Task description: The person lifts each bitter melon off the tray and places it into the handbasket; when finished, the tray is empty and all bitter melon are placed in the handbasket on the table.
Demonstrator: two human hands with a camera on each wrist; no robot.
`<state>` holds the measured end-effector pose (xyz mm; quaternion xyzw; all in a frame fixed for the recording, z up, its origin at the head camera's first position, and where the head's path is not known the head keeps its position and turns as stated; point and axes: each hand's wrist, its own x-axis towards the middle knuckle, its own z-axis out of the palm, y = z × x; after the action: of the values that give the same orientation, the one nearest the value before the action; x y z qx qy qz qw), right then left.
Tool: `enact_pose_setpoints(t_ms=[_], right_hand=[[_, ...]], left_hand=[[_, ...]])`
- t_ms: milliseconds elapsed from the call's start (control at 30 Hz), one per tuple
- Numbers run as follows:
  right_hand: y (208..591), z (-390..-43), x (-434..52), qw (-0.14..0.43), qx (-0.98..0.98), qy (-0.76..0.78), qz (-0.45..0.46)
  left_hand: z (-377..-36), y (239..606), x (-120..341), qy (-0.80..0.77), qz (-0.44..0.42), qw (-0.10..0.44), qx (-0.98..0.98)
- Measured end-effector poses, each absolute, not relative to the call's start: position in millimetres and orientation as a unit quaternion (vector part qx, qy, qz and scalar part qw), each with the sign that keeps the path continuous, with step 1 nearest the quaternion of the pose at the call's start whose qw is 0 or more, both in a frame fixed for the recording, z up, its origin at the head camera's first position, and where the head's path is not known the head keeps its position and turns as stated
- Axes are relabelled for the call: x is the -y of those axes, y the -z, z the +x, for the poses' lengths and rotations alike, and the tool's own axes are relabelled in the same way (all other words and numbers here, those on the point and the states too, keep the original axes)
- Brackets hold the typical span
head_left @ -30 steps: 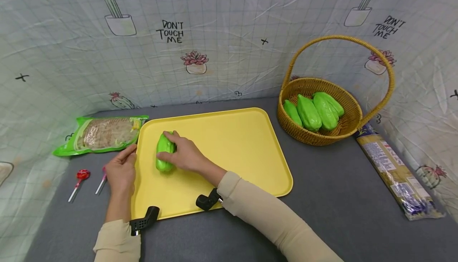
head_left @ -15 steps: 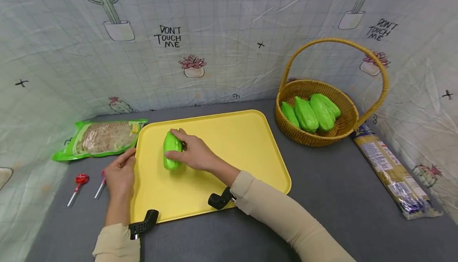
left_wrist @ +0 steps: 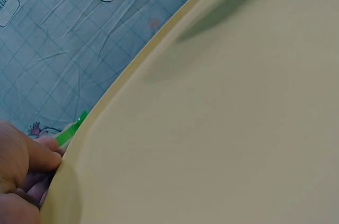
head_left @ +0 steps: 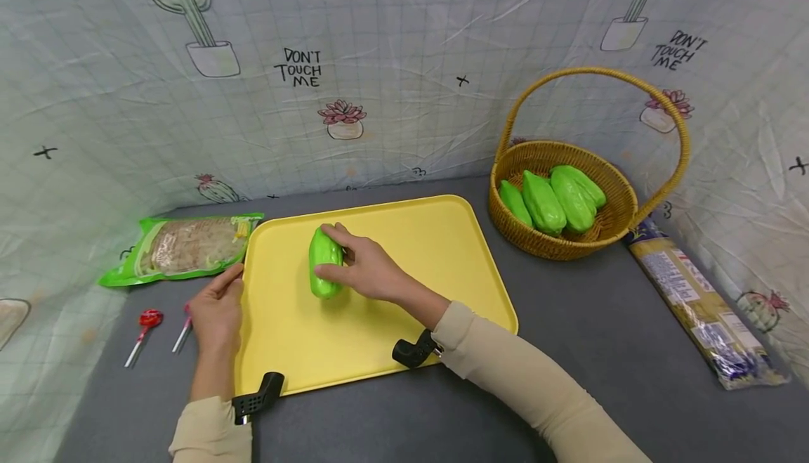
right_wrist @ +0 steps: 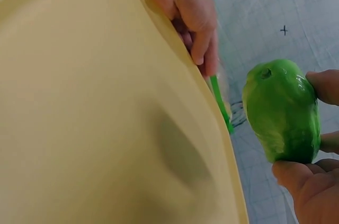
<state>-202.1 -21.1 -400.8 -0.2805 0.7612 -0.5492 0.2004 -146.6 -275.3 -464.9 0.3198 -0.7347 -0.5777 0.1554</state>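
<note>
My right hand [head_left: 371,266] holds a glossy green pepper [head_left: 326,264] between thumb and fingers over the left half of the yellow tray [head_left: 404,266]. In the right wrist view the pepper [right_wrist: 280,110] shows a dimple at its end, and its shadow lies apart from it on the tray [right_wrist: 95,86]. At the tray's left edge, my left hand [head_left: 217,308] pinches the rim, its thumb against the edge in the left wrist view. Several more green peppers [head_left: 543,203] lie in a wicker basket [head_left: 537,242] at the back right.
A green-edged bag of brown food [head_left: 189,245] lies behind my left hand. A red lollipop [head_left: 149,319] and a pink one [head_left: 182,333], partly hidden by that hand, lie to its left. Right of the tray is a long clear-and-gold packet [head_left: 701,301]. A printed curtain [head_left: 404,41] hangs behind.
My right hand has moved to the right with the green pepper, away from the tray's left side, and lifted it. The left hand stays at the rim.
</note>
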Motion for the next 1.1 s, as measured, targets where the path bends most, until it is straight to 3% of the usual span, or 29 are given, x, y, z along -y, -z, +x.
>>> enact_pose_setpoints(t_ms=[1100], right_hand=[[389, -209, -35, 0.187, -0.741, 0.575, -0.291]], left_hand=[[-146, 464, 274, 0.579, 0.322, 0.152, 0.733]])
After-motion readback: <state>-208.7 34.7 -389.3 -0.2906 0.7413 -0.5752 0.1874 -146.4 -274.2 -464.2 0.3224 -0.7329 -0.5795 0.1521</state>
